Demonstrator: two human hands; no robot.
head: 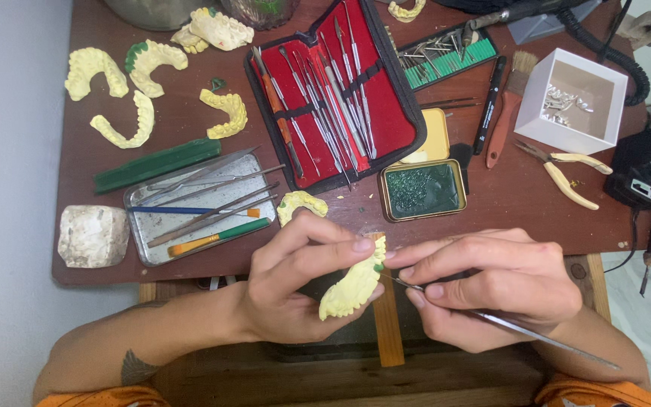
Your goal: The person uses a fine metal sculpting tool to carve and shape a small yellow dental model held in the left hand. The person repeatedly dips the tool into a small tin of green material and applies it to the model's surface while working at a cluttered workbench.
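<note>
My left hand (295,283) holds a yellow plaster dental cast (349,289) just in front of the table edge, thumb and fingers pinching it. My right hand (495,290) grips a thin metal carving tool (521,330) like a pen. Its tip touches the cast near a small green wax spot (378,267). Both hands meet above a wooden bench peg (388,332).
On the brown table (491,203) lie several yellow casts (224,113), an open red case of metal instruments (333,90), a metal tray with tools (197,203), a tin of green wax (422,190), a white box (574,102), pliers (566,169) and a white plaster block (93,236).
</note>
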